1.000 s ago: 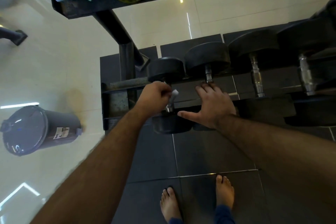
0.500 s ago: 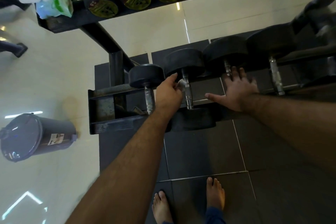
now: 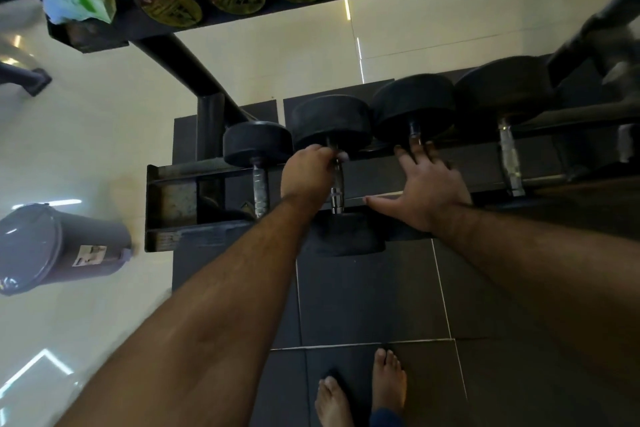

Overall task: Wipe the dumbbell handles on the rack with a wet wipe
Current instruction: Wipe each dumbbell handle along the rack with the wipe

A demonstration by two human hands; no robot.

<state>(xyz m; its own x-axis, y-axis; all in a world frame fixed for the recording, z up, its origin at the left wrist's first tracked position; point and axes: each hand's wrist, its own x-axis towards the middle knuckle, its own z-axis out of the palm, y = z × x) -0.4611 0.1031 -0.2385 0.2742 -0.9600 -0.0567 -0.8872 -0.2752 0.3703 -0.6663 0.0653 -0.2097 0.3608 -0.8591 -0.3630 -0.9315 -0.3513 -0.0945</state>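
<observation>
a dark tiled floor (image 3: 363, 298) meets pale glossy tiles where a grey bin (image 3: 59, 253) stands. on the low rack (image 3: 180, 170) lies a row of dumbbells. the left hand (image 3: 304, 173) curls around the second dumbbell handle (image 3: 336, 184), pinching a white wet wipe (image 3: 343, 156) against it near the far end. the right hand (image 3: 426, 187) lies flat, fingers spread, over the next dumbbell.

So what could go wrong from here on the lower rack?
1. The left hand grips the wet wipe only at the far end of the second dumbbell handle; the near end may get skipped.
2. The right hand rests flat across the third dumbbell; a rolling dumbbell could pinch its fingers.
3. Bare feet stand below the rack.
</observation>
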